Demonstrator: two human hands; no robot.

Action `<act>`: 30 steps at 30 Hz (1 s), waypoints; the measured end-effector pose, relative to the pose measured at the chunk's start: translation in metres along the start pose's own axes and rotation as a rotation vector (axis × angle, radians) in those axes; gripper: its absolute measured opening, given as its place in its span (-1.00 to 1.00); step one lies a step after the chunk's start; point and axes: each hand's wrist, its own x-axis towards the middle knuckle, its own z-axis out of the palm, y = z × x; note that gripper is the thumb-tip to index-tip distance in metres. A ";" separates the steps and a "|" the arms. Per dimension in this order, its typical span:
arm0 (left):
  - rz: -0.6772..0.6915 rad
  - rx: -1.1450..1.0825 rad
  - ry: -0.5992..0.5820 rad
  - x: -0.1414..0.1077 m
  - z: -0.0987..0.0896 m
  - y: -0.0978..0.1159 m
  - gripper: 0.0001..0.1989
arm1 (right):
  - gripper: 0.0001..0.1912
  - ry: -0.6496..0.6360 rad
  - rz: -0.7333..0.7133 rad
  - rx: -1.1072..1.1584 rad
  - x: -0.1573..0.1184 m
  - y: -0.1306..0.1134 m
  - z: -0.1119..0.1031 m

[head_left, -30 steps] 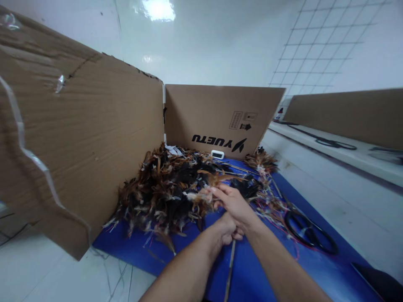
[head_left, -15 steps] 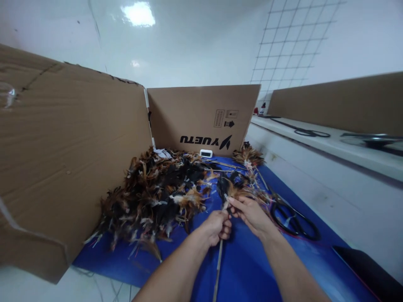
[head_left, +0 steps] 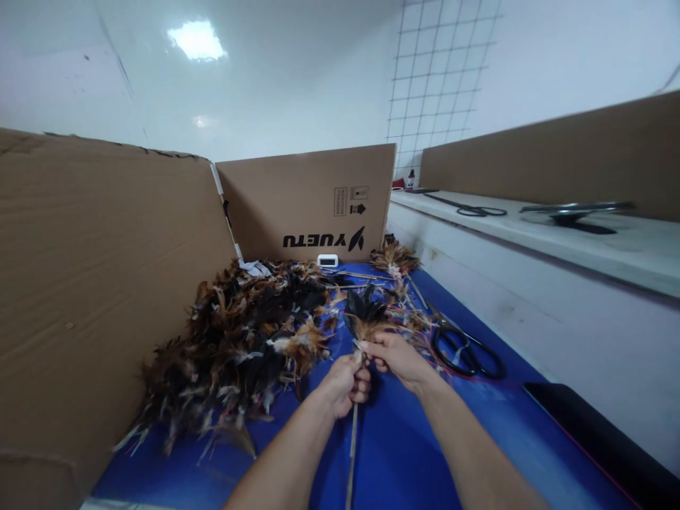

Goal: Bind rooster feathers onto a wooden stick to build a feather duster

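Note:
My left hand (head_left: 347, 382) is wrapped round a thin stick (head_left: 351, 453), close to its upper end. Dark and brown feathers (head_left: 364, 312) fan out from that end, beyond my fingers. My right hand (head_left: 396, 358) pinches at the pale feather bases where they meet the stick, fingertips nearly touching the left hand. Exactly what the right fingertips grip is too small to make out. To the left lies a large heap of black and brown feathers (head_left: 255, 347) on the blue tabletop (head_left: 404, 453).
Black-handled scissors (head_left: 467, 350) lie at the right, beside a black flat object (head_left: 595, 432). Cardboard panels (head_left: 106, 297) stand left and behind. A small white digital display (head_left: 328, 261), thin sticks (head_left: 366, 276) and another feather bundle (head_left: 396, 256) lie at the back. A white ledge (head_left: 557, 241) runs along the right.
The view has swung slightly to the right, so everything sits further left. Both hands stay at the stick's upper end, and the dark feathers there now stand more spread and upright.

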 end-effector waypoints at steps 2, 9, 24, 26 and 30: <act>-0.008 -0.011 0.015 0.001 0.000 0.000 -0.76 | -0.66 0.018 0.009 -0.012 0.001 0.002 -0.001; -0.026 -0.061 -0.036 0.001 -0.002 0.001 -0.82 | -0.65 -0.010 0.026 0.022 0.002 0.002 -0.004; -0.033 -0.017 0.011 0.000 0.001 0.002 -0.76 | -0.72 0.016 0.006 -0.104 -0.001 0.000 0.000; -0.022 -0.003 0.031 0.000 0.002 0.000 -0.73 | -0.72 0.030 0.008 -0.105 -0.001 0.000 0.001; -0.012 0.014 0.054 -0.002 0.004 -0.001 -0.71 | -0.73 0.064 -0.010 -0.126 -0.002 -0.002 0.003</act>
